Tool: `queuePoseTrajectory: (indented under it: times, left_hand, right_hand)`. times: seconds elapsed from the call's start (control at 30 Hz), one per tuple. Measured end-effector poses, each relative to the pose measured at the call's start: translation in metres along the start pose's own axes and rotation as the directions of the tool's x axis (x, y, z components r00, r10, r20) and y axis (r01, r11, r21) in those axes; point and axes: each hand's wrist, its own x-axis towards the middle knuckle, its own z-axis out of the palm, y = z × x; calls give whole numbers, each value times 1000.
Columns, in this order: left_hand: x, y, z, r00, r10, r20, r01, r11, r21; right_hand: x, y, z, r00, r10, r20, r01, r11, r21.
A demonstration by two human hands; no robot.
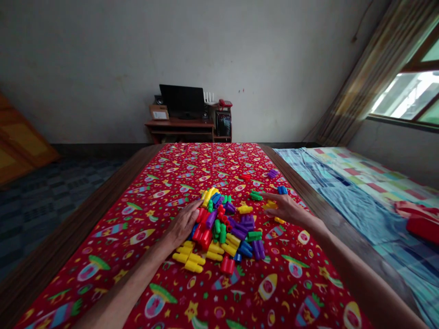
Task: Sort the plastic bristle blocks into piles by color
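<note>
A heap of plastic building blocks (236, 228) in red, yellow, green, blue and purple lies on the red patterned cloth (267, 310). My left hand (183, 224) rests against the heap's left side, fingers stretched forward beside the red blocks (204, 235). Some of its fingertips are hidden among the blocks. To the right of the heap, my right hand (286, 209) is spread over a yellow block (270, 204), its fingers apart and pointing left. Close to those fingertips sits a green block (256, 195). A blue block (282, 190) lies just beyond the hand.
A purple block (272, 173) and a red block (245, 177) lie farther back on the cloth. Dark wooden edges (137, 169) border the cloth. A bed with a checked sheet (370, 183) stands at the right. At the wall, a desk (180, 123) carries a monitor (182, 101).
</note>
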Motion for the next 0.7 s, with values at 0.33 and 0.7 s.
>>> queuePoseTrajectory:
  times: [0.33,0.7]
  left_hand:
    - [0,-4,1,1000,7,-2,-7,1000,13]
    - [1,-9,3,1000,1,-13,-1,1000,7]
  right_hand:
    - [-40,46,-2,1000,-2,-19,1,997,-82]
    - [3,-34,3,982,-163,-93,166,986,29]
